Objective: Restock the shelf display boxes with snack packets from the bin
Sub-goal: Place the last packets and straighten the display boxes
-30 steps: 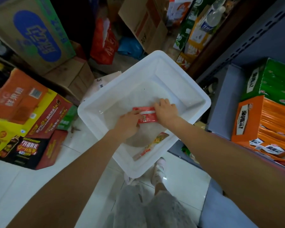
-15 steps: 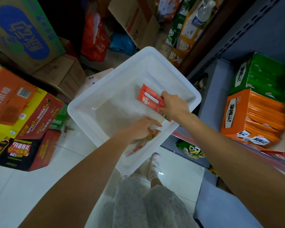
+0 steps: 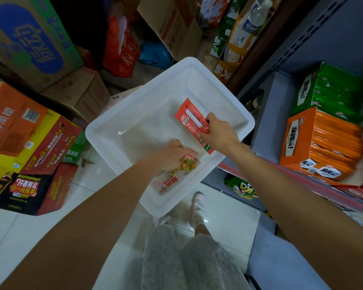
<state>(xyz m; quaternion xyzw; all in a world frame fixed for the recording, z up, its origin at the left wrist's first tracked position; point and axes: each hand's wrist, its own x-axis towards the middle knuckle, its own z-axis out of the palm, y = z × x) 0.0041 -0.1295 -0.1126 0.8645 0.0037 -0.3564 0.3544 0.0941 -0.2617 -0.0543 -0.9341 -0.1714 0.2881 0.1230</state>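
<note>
Right hand (image 3: 219,135) fingers pinch a red snack packet (image 3: 192,122) mid-frame; left hand (image 3: 170,153) fingers close on another packet (image 3: 176,172) inside the white bin (image 3: 117,116).

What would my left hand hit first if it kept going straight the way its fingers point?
Probably the lower end of the red packet held by the right hand; the left hand points that way across the white bin, though depth is unclear.

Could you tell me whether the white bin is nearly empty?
Nearly empty: the white bin shows bare floor, two packets left, both in hand.
</note>
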